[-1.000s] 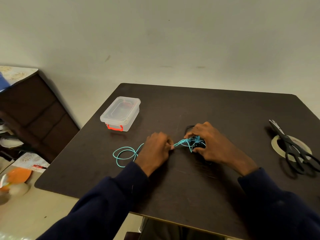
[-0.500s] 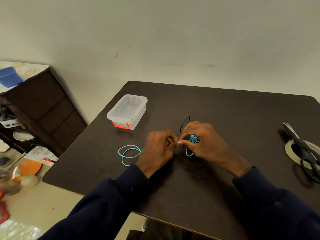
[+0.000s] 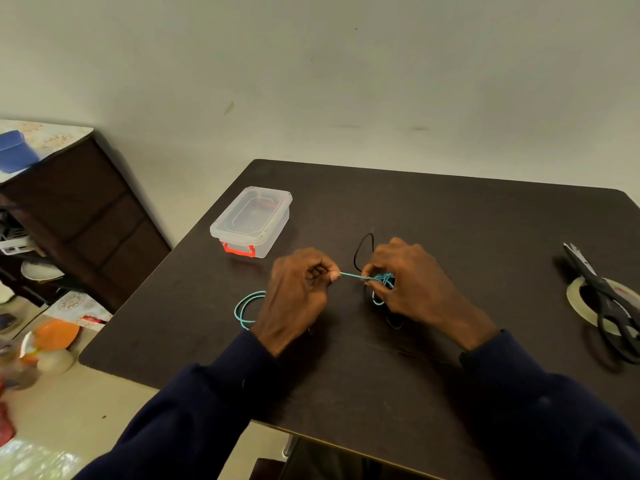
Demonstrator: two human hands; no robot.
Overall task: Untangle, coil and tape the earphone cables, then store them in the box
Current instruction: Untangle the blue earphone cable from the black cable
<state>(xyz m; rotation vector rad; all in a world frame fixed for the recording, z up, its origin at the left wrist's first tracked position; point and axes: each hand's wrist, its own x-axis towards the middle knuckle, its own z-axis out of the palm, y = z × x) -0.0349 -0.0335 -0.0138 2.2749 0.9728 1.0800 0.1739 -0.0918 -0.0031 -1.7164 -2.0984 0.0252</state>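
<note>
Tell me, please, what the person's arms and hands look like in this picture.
The left sleeve and right sleeve are long, dark navy, plain fabric, ending at the wrists. The left hand and right hand are bare: no gloves, rings or watch show.

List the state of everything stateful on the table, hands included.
left hand, pinches the turquoise cable
right hand, grips the knotted bunch of turquoise cable
turquoise cable, taut between the hands, loose loops on the table at the left
black cable, caught in the bunch, one loop sticking out
box, lid on
scissors, blades together, lying across the tape roll
tape roll, flat under the scissors
</note>
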